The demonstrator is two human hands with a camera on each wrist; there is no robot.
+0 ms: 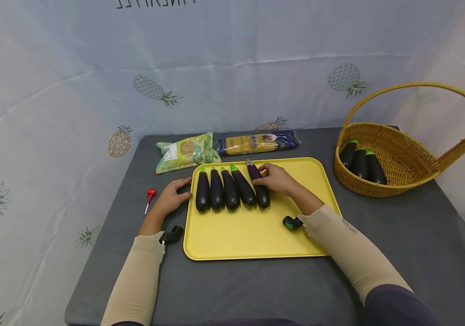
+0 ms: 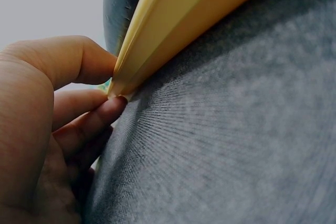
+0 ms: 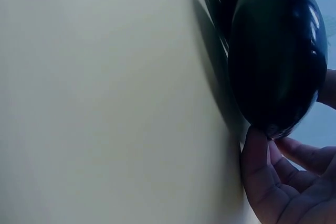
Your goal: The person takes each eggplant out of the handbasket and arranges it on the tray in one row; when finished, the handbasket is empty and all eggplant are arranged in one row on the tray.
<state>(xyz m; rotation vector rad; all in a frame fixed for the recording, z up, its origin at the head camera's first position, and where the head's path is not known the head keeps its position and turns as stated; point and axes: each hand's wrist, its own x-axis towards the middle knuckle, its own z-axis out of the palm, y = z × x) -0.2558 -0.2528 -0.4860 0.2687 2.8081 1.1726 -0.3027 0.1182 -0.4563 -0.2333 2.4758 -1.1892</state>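
Note:
Five eggplants lie side by side on a yellow tray (image 1: 232,235), stems toward the back. My right hand (image 1: 275,179) holds the rightmost eggplant (image 1: 262,195) near its upper part. In the right wrist view, fingers (image 3: 260,166) touch the underside of this eggplant (image 3: 278,56), and part of the thumb shows beyond it. At the tray's left edge rests my left hand (image 1: 171,197). In the left wrist view its thumb and fingertips touch the outside of the tray rim (image 2: 157,35).
A wicker basket (image 1: 383,188) with a tall handle stands at the right, holding three eggplants (image 1: 360,164). Behind the tray lie a green packet (image 1: 187,153) and a spaghetti packet (image 1: 258,142). A red lollipop (image 1: 151,194) lies left of my left hand.

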